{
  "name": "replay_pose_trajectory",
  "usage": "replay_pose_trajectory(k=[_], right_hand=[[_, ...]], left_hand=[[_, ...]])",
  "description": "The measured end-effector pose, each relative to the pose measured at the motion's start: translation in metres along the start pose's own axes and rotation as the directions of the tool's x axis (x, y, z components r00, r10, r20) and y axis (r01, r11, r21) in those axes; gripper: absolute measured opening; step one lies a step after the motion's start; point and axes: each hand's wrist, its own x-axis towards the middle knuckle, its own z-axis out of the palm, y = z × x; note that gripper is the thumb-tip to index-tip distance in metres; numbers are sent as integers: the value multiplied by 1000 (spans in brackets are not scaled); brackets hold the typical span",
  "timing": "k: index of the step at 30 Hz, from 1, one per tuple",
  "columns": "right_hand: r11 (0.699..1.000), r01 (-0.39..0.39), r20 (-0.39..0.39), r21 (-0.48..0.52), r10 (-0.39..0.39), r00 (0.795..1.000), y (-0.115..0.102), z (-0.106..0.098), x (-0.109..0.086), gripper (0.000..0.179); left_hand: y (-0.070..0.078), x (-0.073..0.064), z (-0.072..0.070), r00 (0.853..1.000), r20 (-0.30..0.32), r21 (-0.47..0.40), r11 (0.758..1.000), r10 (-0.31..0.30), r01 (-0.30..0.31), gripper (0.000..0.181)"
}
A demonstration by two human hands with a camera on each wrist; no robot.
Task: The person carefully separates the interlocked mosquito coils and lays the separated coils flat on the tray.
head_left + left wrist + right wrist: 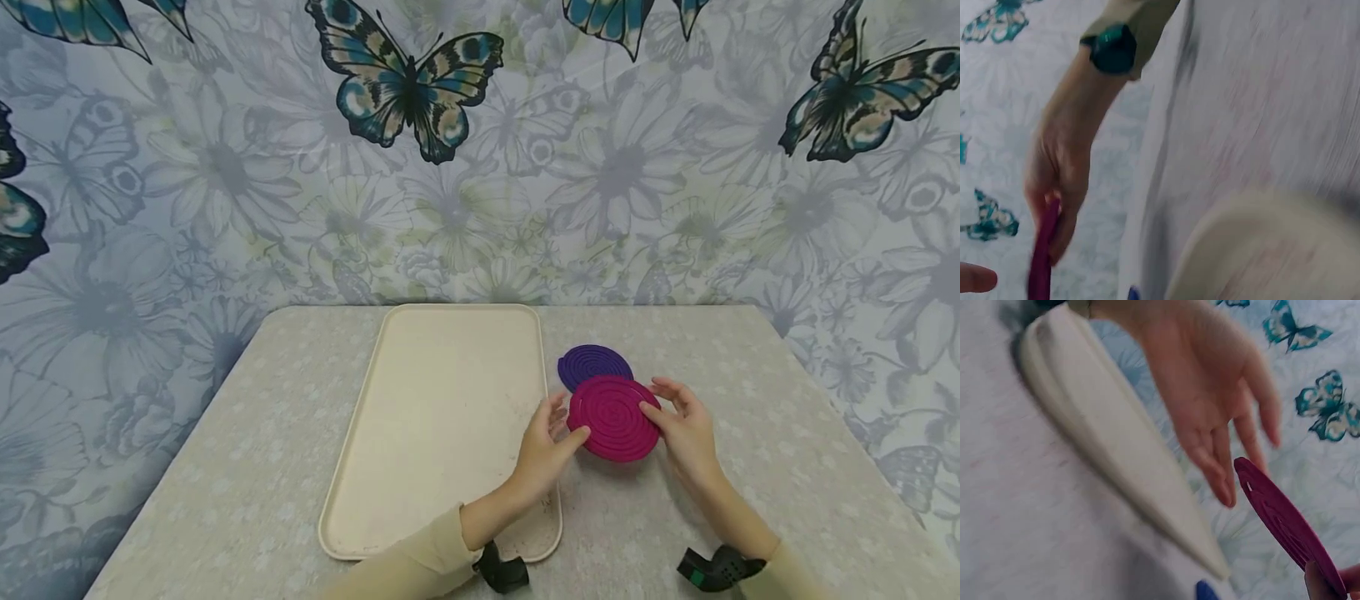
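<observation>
Tabletop [217,475] spread right of the tray [442,400], whose right edge ran by my left hand [544,440], loosely extended and holding nothing, just left of the magenta disc [613,418]. My right hand [690,432], nearer, pinched that raised disc's right rim; round, it had no long axis. I saw the purple disc [592,363] just beyond.

A pale grey, flower-printed backdrop [480,217] with teal-and-black butterflies [410,87] rises at twelve o'clock behind a beige, faintly patterned tabletop [247,467].

Room over tray [450,375] far half, table [731,358] far right. Magenta ridged disc [612,419] obstructs near approach to purple disc [592,364].
</observation>
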Motion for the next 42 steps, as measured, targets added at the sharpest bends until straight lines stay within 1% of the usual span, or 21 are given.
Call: replay_pose_trajectory(k=[2, 4, 6, 8, 10, 12, 14, 17, 20, 23, 25, 26, 27, 29, 31, 33, 34, 35, 37, 39, 42], right_hand=[[996, -10, -4, 84, 11, 1000, -11, 12, 7, 33], [990, -16, -6, 139, 17, 1000, -22, 25, 15, 33], [980, -13, -4, 197, 14, 1000, -31, 39, 22, 31], [971, -12, -4, 240, 14, 1000, -38, 53, 28, 31], [961, -14, 3, 276, 14, 1000, -45, 67, 33, 32], [952, -28, 38, 304, 17, 999, -51, 80, 36, 35], [946, -51, 98, 319, 20, 995, -56, 91, 37, 41], [947, -90, 213, 310, 23, 977, -62, 105, 38, 57], [954, -86, 274, 288, 4, 962, -64, 115, 38, 68], [960, -54, 276, 276, -25, 961, -63, 120, 37, 71], [960, -40, 272, 278, -38, 962, -63, 122, 37, 71], [960, -41, 272, 279, -38, 962, -63, 122, 37, 71], [958, -46, 274, 282, -34, 961, -62, 122, 37, 71], [955, -60, 285, 289, -26, 958, -62, 123, 37, 72], [954, -72, 300, 291, -19, 954, -62, 124, 36, 72], [954, -73, 322, 291, -25, 947, -62, 125, 36, 71], [955, -69, 332, 290, -33, 943, -63, 125, 35, 70], [955, -61, 345, 290, -45, 938, -64, 125, 34, 69], [955, -49, 373, 292, -66, 925, -65, 126, 32, 64], [953, -48, 412, 298, -83, 907, -66, 128, 31, 59], [959, -46, 474, 280, -96, 875, -67, 129, 31, 58]], left_hand=[[4, 11, -11, 999, -32, -8, 1000, 20, -20, 60], [10, 22, -23, 998, -55, -37, 999, 12, -14, 59], [18, 31, -35, 997, -73, -95, 996, -1, -5, 60], [28, 39, -46, 995, -96, -161, 987, 6, -21, 60], [37, 45, -58, 991, -131, -199, 979, 26, -52, 60], [45, 50, -69, 985, -168, -224, 971, 48, -85, 59], [52, 53, -79, 976, -206, -237, 965, 64, -113, 57], [59, 56, -91, 963, -259, -241, 960, 77, -142, 52], [62, 56, -98, 952, -292, -220, 962, 93, -161, 45], [62, 57, -101, 941, -316, -137, 975, 122, -173, 46], [61, 58, -102, 932, -322, -36, 981, 168, -189, 45], [60, 58, -102, 925, -322, 32, 979, 201, -202, 44], [59, 58, -102, 918, -314, 108, 970, 242, -218, 41], [58, 57, -102, 905, -268, 257, 930, 329, -262, 34], [57, 55, -101, 893, -202, 368, 876, 401, -311, 28], [57, 53, -99, 885, -144, 441, 829, 443, -343, 27], [57, 52, -98, 884, -126, 457, 817, 451, -352, 28], [58, 51, -97, 883, -117, 464, 811, 454, -355, 30], [58, 50, -96, 891, -117, 462, 818, 438, -342, 32], [59, 49, -95, 906, -123, 438, 842, 404, -316, 34], [61, 48, -95, 944, -116, 367, 897, 308, -247, 39]])
